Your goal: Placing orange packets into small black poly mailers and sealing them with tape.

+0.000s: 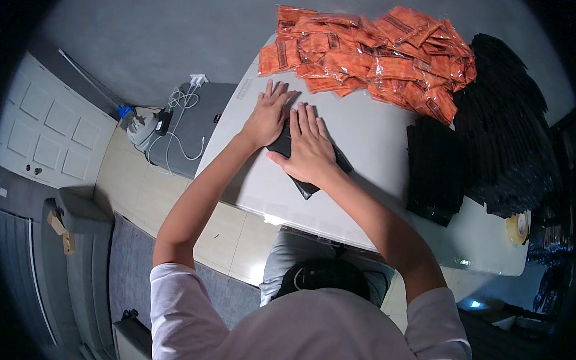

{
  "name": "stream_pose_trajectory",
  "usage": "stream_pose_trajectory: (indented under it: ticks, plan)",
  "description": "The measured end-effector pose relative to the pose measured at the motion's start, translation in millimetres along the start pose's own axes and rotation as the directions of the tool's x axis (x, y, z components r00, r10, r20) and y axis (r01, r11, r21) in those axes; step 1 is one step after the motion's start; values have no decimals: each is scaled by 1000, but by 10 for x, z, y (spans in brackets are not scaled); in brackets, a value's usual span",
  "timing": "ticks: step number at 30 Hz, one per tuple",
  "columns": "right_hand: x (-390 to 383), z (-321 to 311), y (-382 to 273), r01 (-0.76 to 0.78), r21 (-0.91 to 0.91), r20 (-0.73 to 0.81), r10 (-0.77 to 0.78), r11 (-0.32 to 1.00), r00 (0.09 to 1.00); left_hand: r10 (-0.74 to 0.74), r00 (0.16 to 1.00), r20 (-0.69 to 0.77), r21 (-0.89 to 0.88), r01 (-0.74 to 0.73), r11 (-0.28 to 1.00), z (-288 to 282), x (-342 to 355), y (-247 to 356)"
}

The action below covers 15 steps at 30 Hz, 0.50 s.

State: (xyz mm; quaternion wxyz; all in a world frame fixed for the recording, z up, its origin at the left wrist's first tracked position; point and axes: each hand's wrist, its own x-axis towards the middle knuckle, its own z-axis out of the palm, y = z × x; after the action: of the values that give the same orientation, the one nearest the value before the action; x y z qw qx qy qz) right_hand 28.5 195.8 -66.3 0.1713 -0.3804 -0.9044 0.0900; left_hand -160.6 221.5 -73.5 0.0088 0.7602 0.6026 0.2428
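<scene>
On the white table [372, 145] lies a flat black plastic packet [305, 187], mostly covered by my hands. My left hand [267, 118] rests at its upper left side, fingers stretched out and pointing away from me. Flat on top of the packet is my right hand [310, 146], with its fingers extended and the thumb out to the left. Neither hand grips anything. A corner of the packet sticks out below my right palm, and another edge shows to the right of it.
Orange packets in clear wrap [368, 56] are heaped at the table's far side. A stack of black packets [435, 169] and a larger black pile [505, 130] stand to the right. A tape roll [518, 227] lies near the right edge. White cables [184, 100] lie beyond the table's left.
</scene>
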Motion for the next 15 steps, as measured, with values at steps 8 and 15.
stream_pose_trajectory:
  ticks: [8, 15]
  plan:
    - [-294, -126, 39, 12, -22, 72, -10, 1000, 997, 28, 999, 43, 182, -35, 983, -50, -19, 58]
    - [-216, -331, 31, 15, -61, 177, -4, 998, 984, 115, 993, -27, 202, -107, 973, -195, -8, 349]
